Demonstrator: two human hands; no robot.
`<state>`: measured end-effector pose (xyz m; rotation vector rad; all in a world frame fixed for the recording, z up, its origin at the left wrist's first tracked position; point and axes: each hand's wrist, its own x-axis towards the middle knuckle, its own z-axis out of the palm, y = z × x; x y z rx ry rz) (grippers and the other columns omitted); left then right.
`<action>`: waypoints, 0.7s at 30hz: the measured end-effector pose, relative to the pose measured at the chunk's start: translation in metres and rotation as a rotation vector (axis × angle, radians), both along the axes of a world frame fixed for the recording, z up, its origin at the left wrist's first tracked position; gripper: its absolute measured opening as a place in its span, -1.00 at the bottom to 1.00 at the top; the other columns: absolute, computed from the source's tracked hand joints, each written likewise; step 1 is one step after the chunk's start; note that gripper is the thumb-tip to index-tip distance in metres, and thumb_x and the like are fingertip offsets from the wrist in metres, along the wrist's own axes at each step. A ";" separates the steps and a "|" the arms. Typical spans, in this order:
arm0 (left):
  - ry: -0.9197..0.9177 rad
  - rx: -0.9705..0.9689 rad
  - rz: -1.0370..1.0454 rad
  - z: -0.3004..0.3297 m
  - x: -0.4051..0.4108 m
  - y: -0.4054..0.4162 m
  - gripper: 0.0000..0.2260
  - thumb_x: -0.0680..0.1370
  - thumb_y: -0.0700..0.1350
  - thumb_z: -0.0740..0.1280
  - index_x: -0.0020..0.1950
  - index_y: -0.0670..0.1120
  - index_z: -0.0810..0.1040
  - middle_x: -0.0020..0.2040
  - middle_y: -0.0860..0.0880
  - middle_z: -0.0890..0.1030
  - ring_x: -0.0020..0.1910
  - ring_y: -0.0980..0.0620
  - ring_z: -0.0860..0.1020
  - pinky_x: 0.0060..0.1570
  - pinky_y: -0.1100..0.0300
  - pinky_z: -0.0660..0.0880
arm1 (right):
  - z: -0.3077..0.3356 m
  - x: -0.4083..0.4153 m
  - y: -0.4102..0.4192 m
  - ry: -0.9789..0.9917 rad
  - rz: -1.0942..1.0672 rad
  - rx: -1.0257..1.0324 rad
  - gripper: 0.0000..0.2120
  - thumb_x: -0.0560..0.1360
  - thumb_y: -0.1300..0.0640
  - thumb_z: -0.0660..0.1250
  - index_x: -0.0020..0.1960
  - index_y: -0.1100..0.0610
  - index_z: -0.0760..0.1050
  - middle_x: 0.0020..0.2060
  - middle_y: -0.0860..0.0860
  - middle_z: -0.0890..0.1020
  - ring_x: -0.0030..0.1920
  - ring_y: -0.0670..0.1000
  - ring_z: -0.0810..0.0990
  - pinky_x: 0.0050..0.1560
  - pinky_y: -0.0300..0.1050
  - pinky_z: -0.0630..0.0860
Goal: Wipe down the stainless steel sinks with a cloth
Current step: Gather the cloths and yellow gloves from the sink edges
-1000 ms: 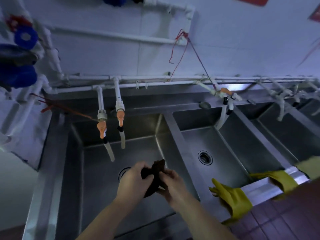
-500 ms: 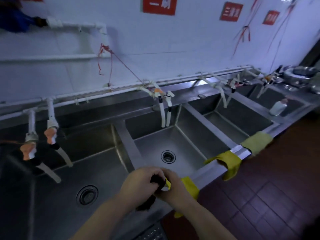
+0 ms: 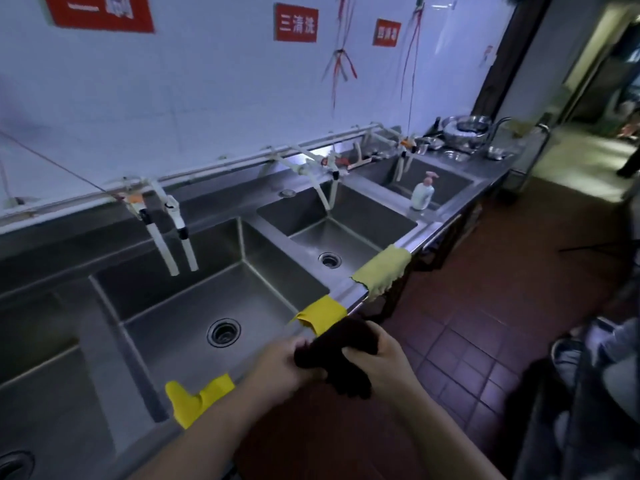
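Observation:
A row of stainless steel sinks (image 3: 263, 271) runs from lower left to upper right along a white tiled wall. Both hands hold a dark brown cloth (image 3: 341, 355) bunched between them, just in front of the sink's front rim and above the red floor tiles. My left hand (image 3: 280, 365) grips the cloth's left end. My right hand (image 3: 377, 362) wraps around its right side. The nearest basin with a round drain (image 3: 223, 332) lies just beyond my left hand.
Yellow rubber gloves (image 3: 199, 398) and a yellow-green cloth (image 3: 381, 270) hang over the front rim. White taps with hoses (image 3: 173, 244) drop into each basin. A soap pump bottle (image 3: 422, 192) stands on the far divider, metal bowls (image 3: 464, 131) beyond. Dark clothing fills the lower right.
The view has swung right along the sinks. My hands, still holding the cloth, have come from above the left basin to the front rim, past it over the floor.

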<state>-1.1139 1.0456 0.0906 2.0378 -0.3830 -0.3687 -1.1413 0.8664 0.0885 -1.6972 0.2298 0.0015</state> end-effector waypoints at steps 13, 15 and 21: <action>0.065 -0.412 -0.083 0.004 0.140 -0.203 -0.81 0.32 -0.36 0.45 -0.24 -0.07 0.61 -0.38 0.04 0.63 -0.38 0.13 0.55 -0.34 0.29 0.47 | 0.000 0.087 -0.187 -0.012 -0.061 0.039 -0.43 0.20 0.33 0.43 0.14 -0.08 0.56 -0.04 -0.09 0.65 -0.07 -0.11 0.63 -0.13 -0.25 0.52; 0.128 -0.460 -0.101 -0.001 0.175 -0.233 -0.86 0.28 -0.28 0.42 -0.24 -0.08 0.62 -0.38 -0.07 0.60 -0.39 -0.01 0.50 -0.36 0.16 0.42 | 0.000 0.115 -0.214 -0.003 -0.106 0.020 -0.49 0.20 0.33 0.46 0.09 -0.03 0.60 -0.05 -0.06 0.66 -0.06 -0.11 0.64 -0.10 -0.28 0.52; 0.306 -0.513 -0.204 -0.002 0.282 -0.313 -0.88 0.33 -0.28 0.42 -0.24 -0.06 0.63 -0.49 -0.05 0.52 -0.57 0.04 0.38 -0.51 0.29 0.28 | 0.013 0.211 -0.288 0.027 -0.321 -0.136 -0.74 0.34 0.51 0.39 -0.19 0.16 0.57 -0.37 -0.03 0.63 -0.34 -0.16 0.60 -0.29 -0.30 0.51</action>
